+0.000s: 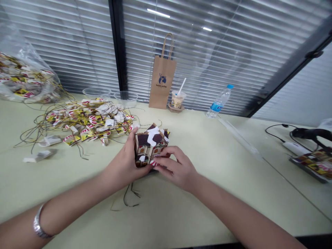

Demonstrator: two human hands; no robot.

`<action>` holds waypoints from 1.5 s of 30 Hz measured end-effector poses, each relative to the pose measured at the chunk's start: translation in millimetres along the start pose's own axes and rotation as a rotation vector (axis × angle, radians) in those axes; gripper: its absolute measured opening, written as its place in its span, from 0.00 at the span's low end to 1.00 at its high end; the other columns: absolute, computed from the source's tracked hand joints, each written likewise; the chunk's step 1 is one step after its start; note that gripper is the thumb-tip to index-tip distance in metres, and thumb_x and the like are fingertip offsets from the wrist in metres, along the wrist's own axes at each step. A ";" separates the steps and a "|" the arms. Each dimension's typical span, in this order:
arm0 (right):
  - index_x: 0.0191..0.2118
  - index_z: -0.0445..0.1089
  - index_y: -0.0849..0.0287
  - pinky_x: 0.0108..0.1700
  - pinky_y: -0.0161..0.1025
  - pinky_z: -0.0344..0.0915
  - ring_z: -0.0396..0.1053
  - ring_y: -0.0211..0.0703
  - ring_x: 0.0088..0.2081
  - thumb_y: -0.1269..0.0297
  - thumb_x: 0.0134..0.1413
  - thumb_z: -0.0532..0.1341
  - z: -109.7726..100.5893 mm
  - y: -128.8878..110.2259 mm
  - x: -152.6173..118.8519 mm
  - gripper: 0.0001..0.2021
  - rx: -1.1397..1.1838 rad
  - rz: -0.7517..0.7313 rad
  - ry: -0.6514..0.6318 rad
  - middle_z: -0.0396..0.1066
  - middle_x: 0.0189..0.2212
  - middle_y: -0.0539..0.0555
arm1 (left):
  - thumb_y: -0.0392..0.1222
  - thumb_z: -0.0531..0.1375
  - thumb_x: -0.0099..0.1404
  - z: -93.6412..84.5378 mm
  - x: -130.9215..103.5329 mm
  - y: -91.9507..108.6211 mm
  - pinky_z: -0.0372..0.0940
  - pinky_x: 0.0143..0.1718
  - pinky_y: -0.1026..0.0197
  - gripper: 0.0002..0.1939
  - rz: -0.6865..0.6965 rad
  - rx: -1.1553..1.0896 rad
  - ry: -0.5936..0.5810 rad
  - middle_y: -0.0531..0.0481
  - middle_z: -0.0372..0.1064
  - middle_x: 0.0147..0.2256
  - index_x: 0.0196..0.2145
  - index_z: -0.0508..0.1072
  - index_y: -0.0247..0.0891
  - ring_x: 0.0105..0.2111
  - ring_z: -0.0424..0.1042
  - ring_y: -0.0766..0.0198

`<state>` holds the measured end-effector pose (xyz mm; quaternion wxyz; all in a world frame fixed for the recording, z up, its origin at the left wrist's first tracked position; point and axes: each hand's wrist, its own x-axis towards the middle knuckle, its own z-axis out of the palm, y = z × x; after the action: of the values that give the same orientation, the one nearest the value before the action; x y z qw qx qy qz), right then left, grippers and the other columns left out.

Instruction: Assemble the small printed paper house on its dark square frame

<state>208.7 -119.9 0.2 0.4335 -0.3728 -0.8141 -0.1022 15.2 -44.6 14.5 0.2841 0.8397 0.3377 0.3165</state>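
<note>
A small printed model house (146,148) with a dark brown roof and white snow-like patches is held just above the table in front of me. My left hand (127,155) wraps round its left side, thumb along the lower front edge. At the lower right front, the fingers of my right hand (177,167) are bent and pinch a small red-and-white striped piece (154,162) against the house. Dark thin wires (131,197) hang beneath the house onto the table. The underside of the house is hidden.
Left of the house lies a tangled pile of wired printed pieces (90,121), with a clear plastic bag (31,79) of more behind. A paper bag (162,83), drink cup (177,100) and water bottle (219,102) stand along the blinds. Cables and a black device (308,133) lie at right.
</note>
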 end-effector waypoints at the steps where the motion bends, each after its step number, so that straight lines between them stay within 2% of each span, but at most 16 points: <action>1: 0.50 0.65 0.56 0.44 0.42 0.72 0.67 0.45 0.43 0.66 0.60 0.62 -0.6 2.3 -0.7 0.13 0.022 0.005 0.005 0.63 0.42 0.58 | 0.46 0.65 0.54 -0.8 0.8 -1.4 0.61 0.56 0.43 0.54 0.012 -0.005 -0.002 0.30 0.59 0.58 0.66 0.34 0.34 0.56 0.64 0.43; 3: 0.57 0.60 0.53 0.50 0.48 0.69 0.64 0.50 0.50 0.60 0.55 0.67 -0.3 6.2 -1.9 0.26 0.065 0.089 0.097 0.60 0.47 0.59 | 0.44 0.64 0.54 -2.7 1.9 -3.6 0.63 0.54 0.45 0.53 0.040 -0.013 -0.026 0.32 0.61 0.56 0.67 0.34 0.35 0.53 0.68 0.45; 5: 0.62 0.53 0.50 0.55 0.53 0.65 0.61 0.53 0.54 0.56 0.47 0.71 2.8 9.2 -2.5 0.39 0.147 0.271 0.212 0.57 0.52 0.60 | 0.43 0.64 0.54 -3.6 2.3 -5.8 0.66 0.52 0.47 0.52 0.055 -0.013 -0.048 0.34 0.64 0.54 0.67 0.35 0.37 0.49 0.71 0.48; 6: 0.64 0.49 0.49 0.57 0.54 0.63 0.60 0.53 0.55 0.54 0.43 0.73 5.2 10.9 -2.6 0.45 0.217 0.376 0.221 0.56 0.54 0.60 | 0.43 0.63 0.55 -3.2 2.5 -7.1 0.66 0.50 0.48 0.51 0.054 -0.016 -0.051 0.36 0.65 0.53 0.67 0.36 0.38 0.48 0.72 0.49; 9: 0.68 0.37 0.50 0.61 0.54 0.59 0.60 0.53 0.59 0.50 0.40 0.73 12.3 18.3 -2.5 0.57 0.506 0.630 0.011 0.56 0.59 0.61 | 0.44 0.61 0.58 1.2 4.0 -13.4 0.69 0.46 0.50 0.49 0.016 -0.052 -0.056 0.38 0.68 0.50 0.67 0.34 0.41 0.43 0.74 0.51; 11: 0.69 0.33 0.49 0.63 0.53 0.56 0.58 0.52 0.62 0.51 0.41 0.73 14.6 23.8 -2.0 0.58 0.689 0.684 -0.109 0.54 0.62 0.59 | 0.45 0.61 0.58 4.7 5.9 -18.0 0.70 0.44 0.49 0.50 -0.022 -0.061 -0.072 0.39 0.69 0.47 0.67 0.32 0.41 0.40 0.75 0.51; 14: 0.68 0.37 0.49 0.66 0.51 0.52 0.54 0.52 0.64 0.55 0.38 0.75 13.9 27.4 -0.6 0.58 0.817 0.648 -0.136 0.49 0.66 0.56 | 0.48 0.63 0.57 6.2 7.4 -20.5 0.68 0.48 0.45 0.53 -0.036 -0.029 -0.094 0.37 0.68 0.49 0.67 0.30 0.39 0.44 0.74 0.48; 17: 0.68 0.40 0.51 0.66 0.52 0.51 0.54 0.52 0.64 0.57 0.36 0.76 12.3 25.7 -1.5 0.57 0.820 0.647 -0.119 0.50 0.65 0.58 | 0.49 0.64 0.56 3.5 5.6 -16.8 0.65 0.52 0.45 0.57 -0.025 -0.072 -0.152 0.36 0.64 0.55 0.67 0.27 0.42 0.51 0.70 0.45; 20: 0.68 0.39 0.53 0.66 0.56 0.50 0.54 0.54 0.64 0.56 0.36 0.76 13.6 22.7 -5.9 0.58 0.809 0.692 -0.100 0.51 0.65 0.61 | 0.49 0.67 0.52 2.3 2.6 -11.1 0.62 0.56 0.44 0.61 -0.041 -0.158 -0.224 0.35 0.57 0.61 0.67 0.27 0.44 0.57 0.65 0.43; 25: 0.69 0.33 0.50 0.64 0.58 0.53 0.54 0.57 0.64 0.57 0.35 0.76 18.8 17.8 -12.6 0.62 0.776 0.689 -0.081 0.53 0.63 0.63 | 0.47 0.71 0.48 8.4 -1.6 -6.5 0.58 0.59 0.38 0.64 -0.067 -0.350 -0.189 0.35 0.60 0.60 0.68 0.30 0.46 0.55 0.67 0.40; 28: 0.69 0.33 0.49 0.62 0.60 0.56 0.57 0.59 0.62 0.56 0.33 0.77 19.4 16.3 -13.0 0.63 0.726 0.679 -0.073 0.55 0.62 0.64 | 0.47 0.72 0.46 9.4 -2.7 -5.9 0.59 0.58 0.37 0.64 -0.065 -0.353 -0.176 0.36 0.62 0.58 0.68 0.32 0.47 0.56 0.66 0.38; 31: 0.68 0.33 0.51 0.60 0.60 0.57 0.61 0.59 0.60 0.54 0.35 0.76 18.2 16.4 -11.4 0.62 0.678 0.688 -0.078 0.59 0.60 0.64 | 0.47 0.70 0.50 6.9 -2.5 -4.8 0.58 0.58 0.37 0.61 -0.057 -0.302 -0.222 0.35 0.59 0.59 0.67 0.31 0.46 0.57 0.65 0.41; 34: 0.67 0.37 0.54 0.59 0.60 0.59 0.64 0.60 0.58 0.51 0.32 0.75 16.6 16.7 -9.8 0.61 0.596 0.700 -0.083 0.62 0.58 0.65 | 0.46 0.68 0.55 4.7 -2.6 -1.9 0.62 0.56 0.40 0.53 -0.053 -0.315 -0.243 0.34 0.58 0.60 0.65 0.35 0.45 0.56 0.65 0.44; 39: 0.64 0.44 0.54 0.57 0.58 0.62 0.65 0.60 0.56 0.48 0.30 0.75 13.7 16.8 -10.6 0.57 0.521 0.703 -0.100 0.64 0.56 0.64 | 0.46 0.70 0.51 2.6 -2.9 3.0 0.62 0.55 0.42 0.52 -0.061 -0.309 -0.233 0.35 0.61 0.56 0.62 0.40 0.41 0.54 0.67 0.44; 42: 0.66 0.42 0.53 0.58 0.59 0.61 0.64 0.60 0.57 0.49 0.32 0.75 13.4 19.9 -13.0 0.57 0.546 0.680 -0.115 0.62 0.57 0.64 | 0.44 0.69 0.51 0.1 -0.4 1.3 0.61 0.56 0.41 0.53 -0.060 -0.266 -0.245 0.33 0.60 0.58 0.63 0.39 0.39 0.54 0.67 0.43; 45: 0.68 0.35 0.51 0.61 0.60 0.56 0.59 0.58 0.61 0.51 0.38 0.74 14.8 23.8 -15.1 0.59 0.690 0.608 -0.123 0.54 0.63 0.65 | 0.41 0.66 0.54 -2.1 3.6 -2.2 0.61 0.56 0.41 0.52 -0.048 -0.302 -0.304 0.32 0.57 0.60 0.65 0.35 0.41 0.55 0.67 0.45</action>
<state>221.1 -103.8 -24.3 0.4933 -0.4340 -0.6784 0.3287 14.9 -40.1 15.5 0.4620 0.8173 0.2596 0.2262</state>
